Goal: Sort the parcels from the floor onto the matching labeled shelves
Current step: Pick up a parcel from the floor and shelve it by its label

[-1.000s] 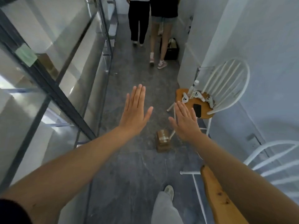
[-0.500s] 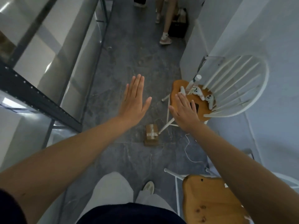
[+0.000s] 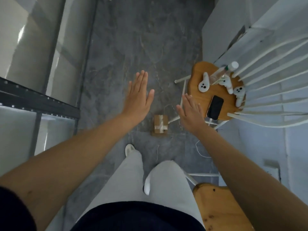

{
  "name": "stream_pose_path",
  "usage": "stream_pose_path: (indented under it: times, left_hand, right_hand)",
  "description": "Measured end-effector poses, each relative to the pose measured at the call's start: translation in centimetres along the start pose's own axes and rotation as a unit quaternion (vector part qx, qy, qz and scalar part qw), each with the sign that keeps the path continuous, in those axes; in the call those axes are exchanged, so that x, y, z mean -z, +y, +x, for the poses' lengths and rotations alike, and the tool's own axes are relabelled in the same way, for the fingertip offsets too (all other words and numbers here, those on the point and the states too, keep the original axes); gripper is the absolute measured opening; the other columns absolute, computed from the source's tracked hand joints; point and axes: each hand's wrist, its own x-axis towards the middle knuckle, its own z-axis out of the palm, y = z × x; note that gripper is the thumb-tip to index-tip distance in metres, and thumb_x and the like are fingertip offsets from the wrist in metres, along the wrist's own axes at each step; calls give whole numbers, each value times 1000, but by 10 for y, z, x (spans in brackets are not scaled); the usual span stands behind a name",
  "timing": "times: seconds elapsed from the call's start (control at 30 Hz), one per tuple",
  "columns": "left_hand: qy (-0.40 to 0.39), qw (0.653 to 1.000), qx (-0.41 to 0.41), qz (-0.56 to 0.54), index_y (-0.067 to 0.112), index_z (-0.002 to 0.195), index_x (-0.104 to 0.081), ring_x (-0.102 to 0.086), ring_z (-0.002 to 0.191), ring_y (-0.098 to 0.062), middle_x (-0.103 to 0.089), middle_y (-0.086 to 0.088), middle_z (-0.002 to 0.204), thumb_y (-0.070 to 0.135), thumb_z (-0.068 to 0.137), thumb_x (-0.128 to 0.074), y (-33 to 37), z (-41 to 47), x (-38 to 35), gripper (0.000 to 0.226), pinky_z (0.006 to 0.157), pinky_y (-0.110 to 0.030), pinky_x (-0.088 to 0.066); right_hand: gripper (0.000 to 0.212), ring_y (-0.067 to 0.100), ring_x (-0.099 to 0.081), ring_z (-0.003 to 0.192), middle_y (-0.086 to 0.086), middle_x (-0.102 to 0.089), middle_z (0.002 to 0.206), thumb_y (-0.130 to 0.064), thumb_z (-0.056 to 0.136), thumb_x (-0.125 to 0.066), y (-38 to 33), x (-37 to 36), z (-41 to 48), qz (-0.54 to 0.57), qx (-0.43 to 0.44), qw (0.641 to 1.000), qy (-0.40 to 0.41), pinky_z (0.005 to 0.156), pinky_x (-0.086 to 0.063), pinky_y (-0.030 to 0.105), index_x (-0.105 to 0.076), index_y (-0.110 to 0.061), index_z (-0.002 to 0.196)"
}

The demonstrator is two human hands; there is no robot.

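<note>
Head view: I see one parcel (image 3: 160, 125), a small brown cardboard box banded crosswise with pale tape. It lies flat on the grey floor (image 3: 141, 39) near frame centre. The left grip (image 3: 137, 99) hovers at the parcel's 10 o'clock, fingers straight, released, apart from the box. The right grip (image 3: 190, 112) hovers at the parcel's 2 o'clock, likewise released. Further out at 2 o'clock, a chair (image 3: 198, 70) carries a black phone (image 3: 215, 107).

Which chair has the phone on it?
The farther chair, beside the parcel: the black phone lies on its wooden seat with white controllers. The nearer chair shows no phone.
</note>
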Motion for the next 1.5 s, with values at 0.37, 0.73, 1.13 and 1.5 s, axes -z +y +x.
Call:
stream_pose_path:
  times: [0.37, 0.73, 1.13, 1.5]
  left_hand:
    - [-38, 992, 115, -25, 7, 159, -11, -4, 156, -24, -10, -9, 168, 32, 108, -27, -65, 47, -167, 59, 124, -43, 0]
    - [-129, 977, 170, 9, 4, 158, -14, -6, 155, -26, -13, -12, 167, 30, 108, -28, -173, 47, -371, 58, 125, -46, -4]
    - [-169, 898, 374, -160, 1, 137, -51, -53, 127, -41, -57, -27, 135, 33, 109, -22, -218, 57, -508, 52, 103, -42, -39]
    - [-110, 830, 465, -289, 1, 134, -57, -49, 134, -32, -53, -21, 143, 33, 109, -20, -185, 69, -446, 54, 111, -35, -32]
  right_hand:
    - [73, 26, -38, 139, 13, -42, 148, -57, 103, -26, 105, -103, 122, 93, -75, 988, -103, 115, -30, 42, -40, -2, 149]
    - [45, 21, -41, 127, 13, -44, 138, -30, 110, -25, 176, -292, 220, 182, -129, 960, -172, 101, -27, 26, -48, -2, 137]
    - [51, 31, -46, 136, 18, -46, 150, -33, 110, -25, 220, -406, 271, 304, -268, 911, -81, 110, -35, 33, -43, -3, 147]
    - [46, 25, -55, 116, 8, -58, 122, -34, 110, -27, 169, -353, 250, 380, -265, 885, -41, 100, -40, 31, -53, -10, 139]
